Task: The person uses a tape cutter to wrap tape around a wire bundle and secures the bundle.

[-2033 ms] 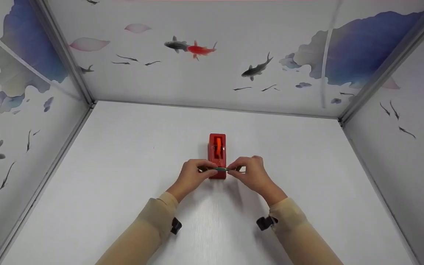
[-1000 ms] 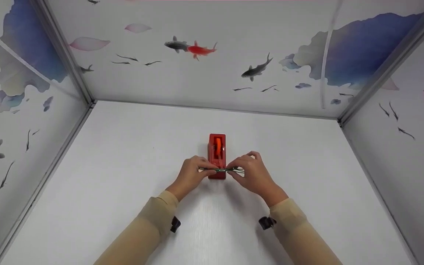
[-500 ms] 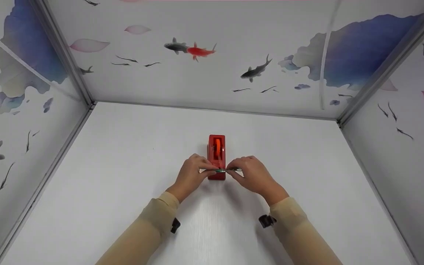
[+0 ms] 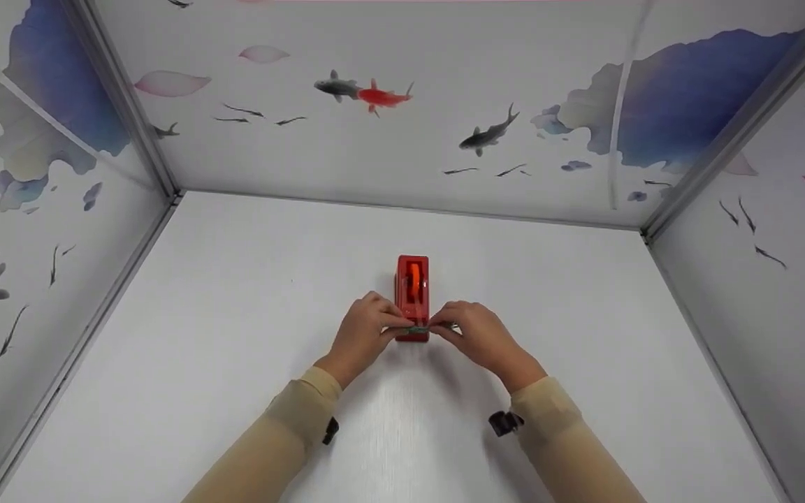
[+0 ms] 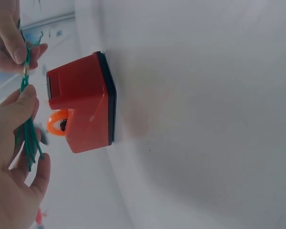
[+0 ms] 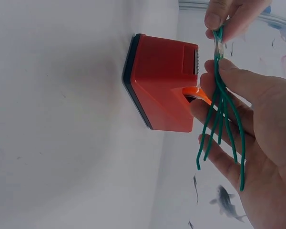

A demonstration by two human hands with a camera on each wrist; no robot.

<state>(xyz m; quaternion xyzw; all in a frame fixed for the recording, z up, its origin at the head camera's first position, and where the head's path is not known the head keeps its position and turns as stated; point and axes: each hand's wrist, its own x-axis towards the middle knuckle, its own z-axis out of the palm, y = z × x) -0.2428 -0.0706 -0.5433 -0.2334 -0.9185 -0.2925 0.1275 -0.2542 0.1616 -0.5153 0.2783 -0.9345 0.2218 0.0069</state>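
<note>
Both hands hold a bundle of thin green wires [image 4: 418, 330] level over the front end of a red tape dispenser [image 5: 88, 86]. My left hand [image 4: 367, 325] pinches the left part between thumb and fingers. My right hand [image 4: 476, 335] pinches the bundle just to the right. Between the two pinches, a clear shiny band of tape [image 6: 219, 48] wraps the wires. Loose wire ends fan out across the right palm in the right wrist view. An orange-cored tape roll [image 4: 414, 281] sits inside the dispenser, whose toothed cutting edge is beside the bundle.
The dispenser stands on a white tabletop [image 4: 235, 293]. White panels [image 4: 402, 154] printed with fish and leaves enclose the back and both sides, with grey metal rails at the corners. A small black camera [image 4: 505, 423] is strapped at the right wrist.
The bundle has shifted slightly toward me over the dispenser's front end. The right fingers have changed their position, and the wire ends beyond them show less. The dispenser stays in place.
</note>
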